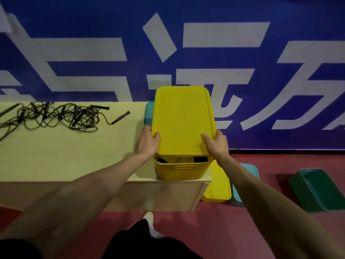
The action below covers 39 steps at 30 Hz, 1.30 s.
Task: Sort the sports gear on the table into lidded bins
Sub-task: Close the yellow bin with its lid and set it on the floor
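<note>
Thumbs lay on top of the yellow lid (182,118) while you held it by its two near corners. Your left hand (147,142) had its grip clamped on the left corner, thumb over the top face and fingers tucked beneath the edge. Your right hand (216,144) grasped the right corner the same way.

The lid sat over the yellow bin (182,171), tilted, with its near edge raised off the bin's front rim. Through that gap you could see dark things inside, too shadowed to tell what they were. The bin stood at the right end of the tabletop (65,152), close to the front edge. A teal container (148,113) showed just behind the bin on its left side, mostly hidden by the lid.

Well apart, at the far left of the tabletop, lay a tangle of black jump ropes (56,116), with several handles poking out of the heap.

On the red floor (214,230), just beside the tabletop's right end, a second yellow piece (217,186) lay flat, and a teal piece (235,198) lay next to it, partly under your right forearm. Whether these were lids or bins was unclear. Farther right, a green bin (317,191) lay tipped with its opening showing. A blue banner (74,25) with large white characters covered the wall behind.
</note>
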Motion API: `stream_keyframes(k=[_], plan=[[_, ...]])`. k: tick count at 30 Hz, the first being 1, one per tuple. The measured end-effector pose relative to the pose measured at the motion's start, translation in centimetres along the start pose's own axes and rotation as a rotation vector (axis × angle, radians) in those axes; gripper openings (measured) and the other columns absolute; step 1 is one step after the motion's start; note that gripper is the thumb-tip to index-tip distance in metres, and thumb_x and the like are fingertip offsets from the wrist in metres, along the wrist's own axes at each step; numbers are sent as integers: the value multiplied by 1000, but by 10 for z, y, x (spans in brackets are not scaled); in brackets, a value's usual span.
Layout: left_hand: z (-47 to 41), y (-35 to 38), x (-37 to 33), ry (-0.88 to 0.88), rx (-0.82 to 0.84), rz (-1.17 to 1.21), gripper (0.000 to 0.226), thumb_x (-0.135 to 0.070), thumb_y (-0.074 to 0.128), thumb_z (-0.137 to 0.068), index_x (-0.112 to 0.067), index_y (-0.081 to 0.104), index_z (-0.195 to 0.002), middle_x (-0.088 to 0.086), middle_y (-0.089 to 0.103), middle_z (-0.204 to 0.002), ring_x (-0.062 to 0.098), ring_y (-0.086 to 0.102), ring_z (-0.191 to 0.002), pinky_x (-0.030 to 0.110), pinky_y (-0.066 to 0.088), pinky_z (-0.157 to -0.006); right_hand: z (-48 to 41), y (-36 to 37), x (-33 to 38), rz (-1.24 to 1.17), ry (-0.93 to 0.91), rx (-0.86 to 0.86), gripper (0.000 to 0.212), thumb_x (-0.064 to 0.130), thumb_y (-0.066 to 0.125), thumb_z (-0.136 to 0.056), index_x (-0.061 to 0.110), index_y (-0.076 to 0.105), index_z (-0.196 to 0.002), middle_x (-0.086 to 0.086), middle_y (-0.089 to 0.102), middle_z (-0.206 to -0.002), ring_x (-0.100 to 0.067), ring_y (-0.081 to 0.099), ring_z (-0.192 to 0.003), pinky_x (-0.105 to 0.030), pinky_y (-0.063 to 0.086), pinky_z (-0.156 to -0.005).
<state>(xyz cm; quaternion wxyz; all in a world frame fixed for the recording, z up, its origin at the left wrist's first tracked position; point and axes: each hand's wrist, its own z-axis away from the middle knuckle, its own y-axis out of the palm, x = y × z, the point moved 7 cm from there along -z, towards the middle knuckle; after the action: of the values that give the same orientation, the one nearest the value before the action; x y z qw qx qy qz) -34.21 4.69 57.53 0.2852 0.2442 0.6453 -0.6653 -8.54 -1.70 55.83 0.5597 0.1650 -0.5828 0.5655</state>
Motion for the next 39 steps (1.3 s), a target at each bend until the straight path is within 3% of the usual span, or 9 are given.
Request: stream_keyframes(k=[3, 7, 11, 16, 20, 24, 33, 37, 39], plan=[[14, 8, 12, -54, -31, -44, 38, -31, 42, -98, -5, 46, -125, 10, 47, -124, 26, 53, -106, 35, 40, -80, 7, 5, 2, -18, -23, 10, 56, 37, 56, -94, 10, 39, -141, -14, 46, -137, -33, 47, -126, -51, 40, -105], [23, 10, 19, -35, -50, -41, 37, -28, 43, -99, -3, 47, -125, 12, 41, -124, 25, 48, -110, 33, 38, -83, 11, 3, 4, 3, -80, 6, 52, 31, 53, -97, 10, 39, -141, -14, 48, -139, -32, 45, -129, -45, 38, -105], [29, 22, 19, -67, -37, 34, 36, -25, 38, -101, -1, 41, -128, 13, 36, -129, 27, 46, -114, 31, 34, -86, 15, 4, -8, 35, -81, 20, 52, 30, 50, -99, 7, 36, -142, -14, 50, -140, -32, 47, -129, -39, 39, -103], [32, 33, 21, -135, -9, 57, 45, -25, 32, -102, -2, 30, -141, 12, 32, -140, 30, 41, -125, 39, 35, -98, 19, 11, -17, 69, -125, 0, 51, 33, 49, -99, 3, 37, -138, -16, 54, -133, -32, 53, -120, -32, 43, -91], [12, 33, 24, -203, 83, 20, 51, -32, 30, -102, -4, 28, -144, 12, 32, -145, 32, 40, -129, 41, 34, -102, 15, 13, -20, 67, -142, -9, 55, 38, 51, -97, 7, 37, -140, -13, 53, -135, -29, 52, -123, -36, 44, -97], [-12, 35, 20, -279, 61, 46, 51, -37, 25, -103, -4, 36, -139, 16, 40, -141, 33, 45, -123, 39, 38, -96, 11, 14, -23, 47, -130, -29, 55, 40, 53, -96, 9, 39, -139, -11, 53, -135, -29, 51, -124, -38, 42, -100], [-17, 37, 21, -185, -31, -67, 46, -35, 23, -104, -2, 44, -129, 19, 48, -131, 36, 50, -116, 39, 39, -89, 4, 16, -28, 16, -136, -35, 49, 37, 48, -98, 12, 41, -140, -9, 53, -136, -25, 50, -125, -30, 38, -100], [-17, 38, 16, -33, -30, -24, 45, -25, 23, -104, -14, 23, -148, 14, 41, -141, 36, 49, -120, 42, 41, -92, 3, 15, -25, 26, -161, -26, 40, 31, 39, -103, 11, 42, -137, -8, 54, -135, -25, 51, -124, -23, 33, -92], [-15, 40, 9, 85, 12, -108, 54, -16, 28, -102, -18, 8, -153, 8, 22, -156, 33, 40, -131, 44, 41, -99, 3, 15, -24, 42, -159, -1, 41, 31, 36, -104, 11, 39, -139, -8, 52, -137, -25, 50, -125, -27, 36, -95]])
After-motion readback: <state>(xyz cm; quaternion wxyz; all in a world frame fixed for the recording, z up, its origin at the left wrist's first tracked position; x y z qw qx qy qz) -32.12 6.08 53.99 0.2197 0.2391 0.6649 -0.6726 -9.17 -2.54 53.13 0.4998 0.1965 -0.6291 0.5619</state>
